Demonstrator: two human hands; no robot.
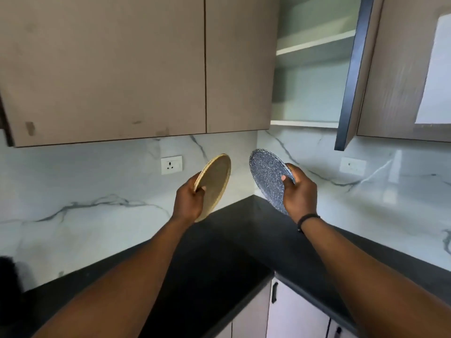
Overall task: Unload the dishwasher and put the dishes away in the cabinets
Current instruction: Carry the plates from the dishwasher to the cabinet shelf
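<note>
Above the black worktop (219, 259), where its two runs meet in the inner corner, both forearms reach forward with a plate in each hand. The left hand (189, 202) has its grip closed on the lower edge of a tan plate (214, 185), thumb over the near face and the fingers behind it; the plate stands on edge, tilted, its face turned towards the right. The right hand (299, 191) has its grip closed on a blue speckled plate (267, 174), thumb pressed on the speckled face near the rim and the fingers wrapped round the back; this plate also stands tilted on edge, facing left, so the two faces look at one another and stay apart. A dark band (308, 219) circles the right wrist. Neither plate touches the worktop. Behind them rises a white marbled wall (97, 191) with a socket (171, 165) left of the tan plate and a second socket (353, 166) on the right-hand wall. Overhead hang closed beige cabinet doors (109, 69); to their right one cabinet (312, 76) stands with its dark-edged door (351, 76) swung out, showing white shelves.
</note>
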